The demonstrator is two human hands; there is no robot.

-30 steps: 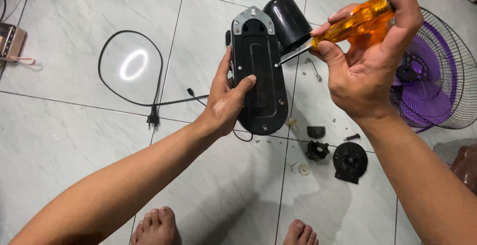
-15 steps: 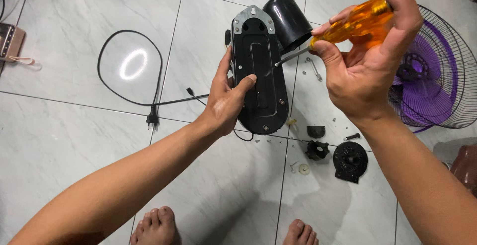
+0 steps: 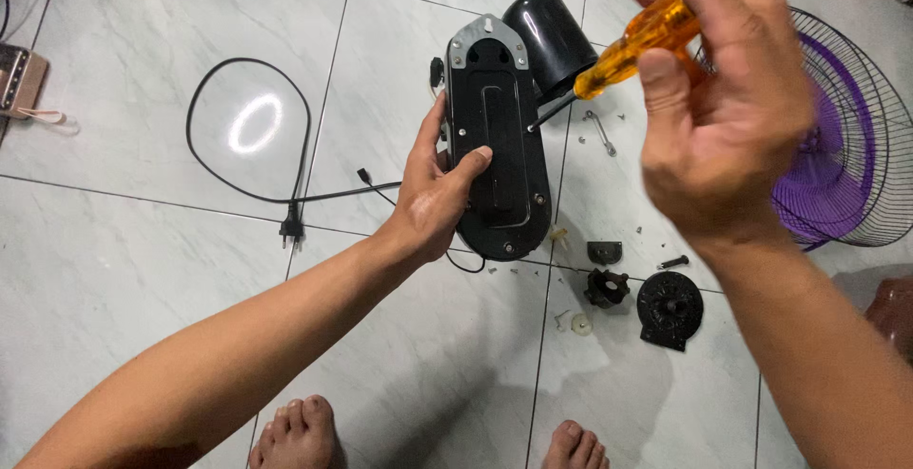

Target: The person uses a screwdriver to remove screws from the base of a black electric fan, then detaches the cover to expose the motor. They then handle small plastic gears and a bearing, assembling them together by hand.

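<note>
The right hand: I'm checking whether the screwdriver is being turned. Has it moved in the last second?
Yes. The right hand has rolled over the orange screwdriver, covering more of the purple fan; the tip stays on the black housing.

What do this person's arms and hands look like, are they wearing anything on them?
Both forearms are bare as far as the frame shows: no sleeves in view. The left hand and right hand wear no gloves, and no rings, watch or bracelet show. The nails are short and unpainted. The right hand is slightly blurred, so fine detail there is unclear.
</note>
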